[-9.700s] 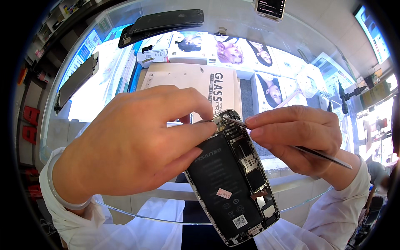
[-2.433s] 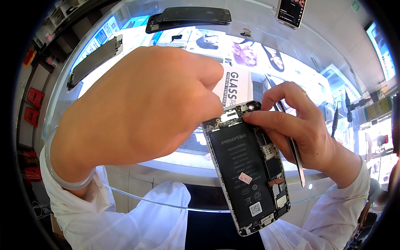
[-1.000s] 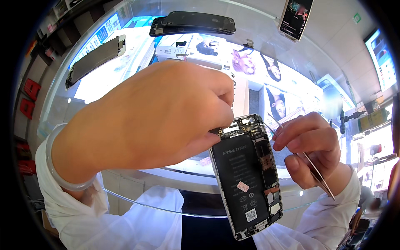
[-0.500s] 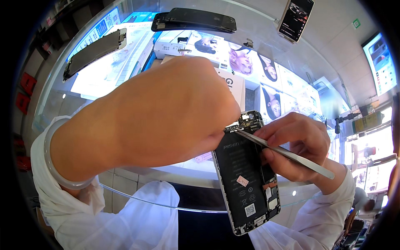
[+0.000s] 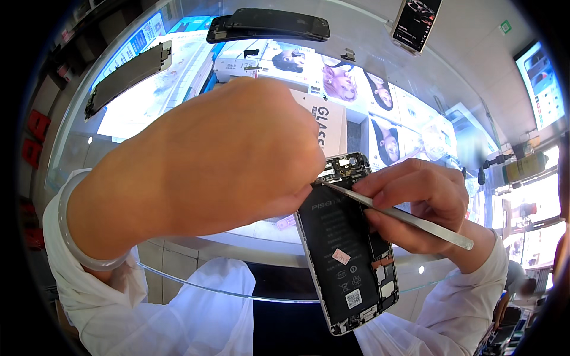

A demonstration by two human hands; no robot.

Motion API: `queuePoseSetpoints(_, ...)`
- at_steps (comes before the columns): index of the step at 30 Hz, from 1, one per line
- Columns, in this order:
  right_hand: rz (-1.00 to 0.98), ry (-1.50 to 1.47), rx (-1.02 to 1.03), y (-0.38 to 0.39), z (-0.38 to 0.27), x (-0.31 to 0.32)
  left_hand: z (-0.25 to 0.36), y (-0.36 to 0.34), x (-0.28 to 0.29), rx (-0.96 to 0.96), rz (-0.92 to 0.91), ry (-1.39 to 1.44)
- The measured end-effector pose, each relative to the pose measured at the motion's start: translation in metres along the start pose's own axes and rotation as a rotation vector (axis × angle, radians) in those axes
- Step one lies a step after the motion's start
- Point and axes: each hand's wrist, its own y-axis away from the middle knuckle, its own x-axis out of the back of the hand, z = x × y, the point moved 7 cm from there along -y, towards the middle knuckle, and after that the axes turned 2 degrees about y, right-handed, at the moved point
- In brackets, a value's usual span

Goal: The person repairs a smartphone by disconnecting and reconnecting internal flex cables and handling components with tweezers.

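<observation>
An opened phone (image 5: 338,237), its black battery and circuit parts bare, slants at the right of centre over the counter's near edge. My right hand (image 5: 424,199) pinches metal tweezers (image 5: 409,221), whose tips reach the parts at the phone's upper end, just below the camera area. Large in the middle, my left hand (image 5: 249,148) is curled into a fist against the phone's upper left edge. Its fingertips are hidden behind the hand, and what they grip cannot be seen. A small pinkish sticker (image 5: 341,256) is on the battery.
On the glass counter lie a detached screen panel (image 5: 127,77) at left and black phone panels (image 5: 270,26) at the back. Small loose parts (image 5: 348,55) lie near them. A lit phone (image 5: 415,26) stands at back right. Printed boxes (image 5: 332,127) show beneath the glass.
The view has shifted slightly. My left fist has drawn a little left of the phone's top, baring more of its parts. The tweezer tips have moved slightly left along the phone's upper end.
</observation>
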Motion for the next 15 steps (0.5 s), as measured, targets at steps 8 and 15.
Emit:
queuePoseSetpoints(8,-0.084,-0.087,-0.052,-0.001,0.010,0.001,-0.002,0.002,0.000,0.025,0.072,0.051)
queuePoseSetpoints(15,-0.014,-0.133,-0.042,0.002,0.016,0.004,-0.002,0.002,-0.001,0.023,0.015,0.011)
